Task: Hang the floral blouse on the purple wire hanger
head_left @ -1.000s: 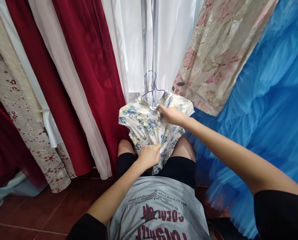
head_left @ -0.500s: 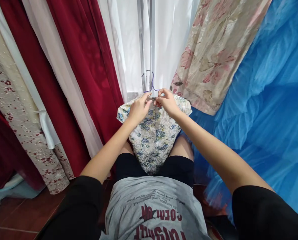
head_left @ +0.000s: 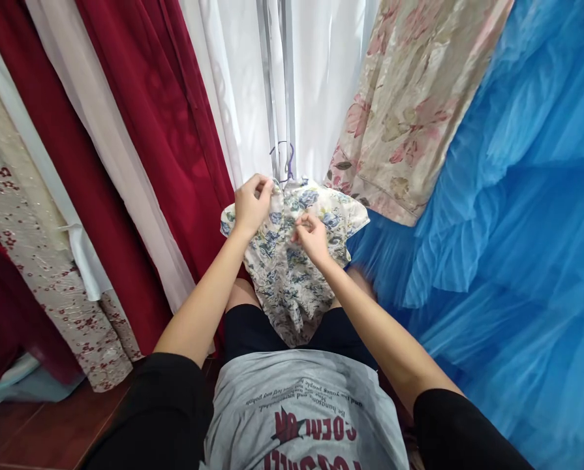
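- My left hand [head_left: 251, 207] pinches the neckline of the floral top [head_left: 294, 297] on its left side.
- My right hand [head_left: 312, 240] curls at the top's middle seam; I can't tell whether its fingers grip anything.
- The top hangs from a purple hanger [head_left: 290, 160], before my thighs, between red cloth [head_left: 147, 98] and blue tulle [head_left: 531, 248].

Illumination is uneven and its direction unclear. The white cloth [head_left: 321, 85] is brightest; the floor tiles [head_left: 32, 431] and black sleeve [head_left: 149, 405] fall dark. Soft shadows mottle the crimson cloth [head_left: 145, 85]. Wide-angle stretching and blur affect the blue tulle [head_left: 541, 261]; the floral garment [head_left: 292, 287] appears sharper.
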